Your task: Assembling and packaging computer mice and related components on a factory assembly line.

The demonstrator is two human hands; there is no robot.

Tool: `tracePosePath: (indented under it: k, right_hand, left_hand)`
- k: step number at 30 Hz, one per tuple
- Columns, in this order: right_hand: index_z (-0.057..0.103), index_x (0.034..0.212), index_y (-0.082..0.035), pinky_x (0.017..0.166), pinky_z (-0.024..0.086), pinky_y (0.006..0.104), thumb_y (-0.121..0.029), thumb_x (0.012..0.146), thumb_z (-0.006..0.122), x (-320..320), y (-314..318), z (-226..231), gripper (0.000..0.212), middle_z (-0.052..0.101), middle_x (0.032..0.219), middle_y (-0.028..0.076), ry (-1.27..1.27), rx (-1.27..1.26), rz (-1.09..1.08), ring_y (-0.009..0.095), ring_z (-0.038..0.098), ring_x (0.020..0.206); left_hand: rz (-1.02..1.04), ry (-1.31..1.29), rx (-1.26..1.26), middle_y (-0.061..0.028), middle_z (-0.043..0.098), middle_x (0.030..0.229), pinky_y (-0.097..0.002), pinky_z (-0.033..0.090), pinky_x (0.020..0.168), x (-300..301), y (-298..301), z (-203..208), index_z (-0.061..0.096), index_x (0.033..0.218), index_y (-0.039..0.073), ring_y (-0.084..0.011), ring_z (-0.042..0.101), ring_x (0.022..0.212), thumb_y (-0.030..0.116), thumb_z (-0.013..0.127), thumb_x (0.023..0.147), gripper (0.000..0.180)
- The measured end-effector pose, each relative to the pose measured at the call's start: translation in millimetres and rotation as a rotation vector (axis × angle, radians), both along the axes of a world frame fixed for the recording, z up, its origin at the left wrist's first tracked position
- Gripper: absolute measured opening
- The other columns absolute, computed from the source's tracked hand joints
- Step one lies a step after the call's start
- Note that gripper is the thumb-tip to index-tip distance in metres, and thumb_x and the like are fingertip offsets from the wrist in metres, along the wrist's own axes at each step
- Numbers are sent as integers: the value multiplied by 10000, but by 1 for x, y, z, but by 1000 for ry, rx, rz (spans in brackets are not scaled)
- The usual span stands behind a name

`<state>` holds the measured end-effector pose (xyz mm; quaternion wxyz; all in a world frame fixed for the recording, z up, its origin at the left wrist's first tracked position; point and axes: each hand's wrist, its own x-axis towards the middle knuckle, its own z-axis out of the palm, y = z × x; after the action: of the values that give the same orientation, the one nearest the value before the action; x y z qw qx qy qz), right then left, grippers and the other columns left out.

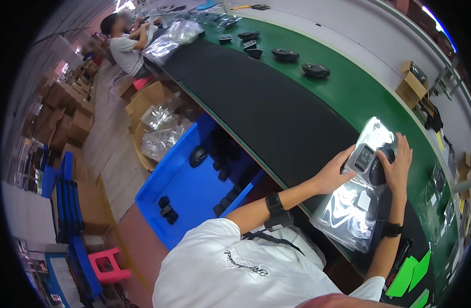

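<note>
Clear plastic bags (343, 218) lie in a glossy stack on the black mat at the right. At its far end are a black device with a grey-rimmed rectangular face (363, 158) and a rounded black device (378, 173), side by side. Whether both are inside the top bag is unclear. My left hand (334, 173) is bent round the left edge of the bag and the rectangular device. My right hand (397, 167) has its thumb on the rounded device and its fingers stretched along the far side. A small white piece (363, 200) shows on the bags.
Rounded black devices (316, 71) rest on the green table (359, 90) beyond the black mat (256, 97). A blue bin (166, 205) with black parts stands below the table edge, by a carton of plastic bags (143, 134). Another person (126, 49) works at the far left.
</note>
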<state>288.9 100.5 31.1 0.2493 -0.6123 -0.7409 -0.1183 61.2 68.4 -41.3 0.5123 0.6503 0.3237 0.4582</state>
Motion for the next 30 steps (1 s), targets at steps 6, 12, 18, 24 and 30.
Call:
tracePosePath:
  k: [6,12,18,24,30]
  right_hand:
    - [503,1316,-19,1127,286,425,-275,843,731,0,3,-10,584,486,1392,138,14,279,48,293,413,1332]
    - [594,1236,-65,976,377,418,-248,849,738,5,2,-21,451,562,1179,122,-73,467,-133,294,506,1135]
    - [632,1166,-76,980,376,422,-250,840,747,-7,1,-14,387,563,1187,107,1,396,-14,277,509,1144]
    - [638,1040,-44,959,389,431,-244,861,719,10,6,-30,280,609,1139,132,-7,512,-55,310,548,1107]
    - [644,895,-55,791,458,447,-59,701,612,-9,30,-3,197,645,894,147,44,262,72,337,608,848]
  left_hand:
    - [-27,-46,-44,-201,356,1490,-366,297,1133,2,4,4,222,1517,24,-280,383,1365,98,603,901,728]
    - [7,-55,2,-201,388,1470,-369,332,1114,7,7,-2,271,1503,29,-277,421,1339,100,571,929,652]
    - [32,-77,-26,-201,412,1452,-375,356,1099,2,1,-6,287,1494,21,-275,457,1311,108,555,944,617]
    - [6,-129,-46,-197,442,1440,-353,362,1094,2,6,-4,335,1464,-9,-253,461,1311,70,569,930,588]
    - [165,110,57,-142,488,1415,-353,377,1078,-8,20,11,503,1367,17,-240,475,1299,75,600,913,469]
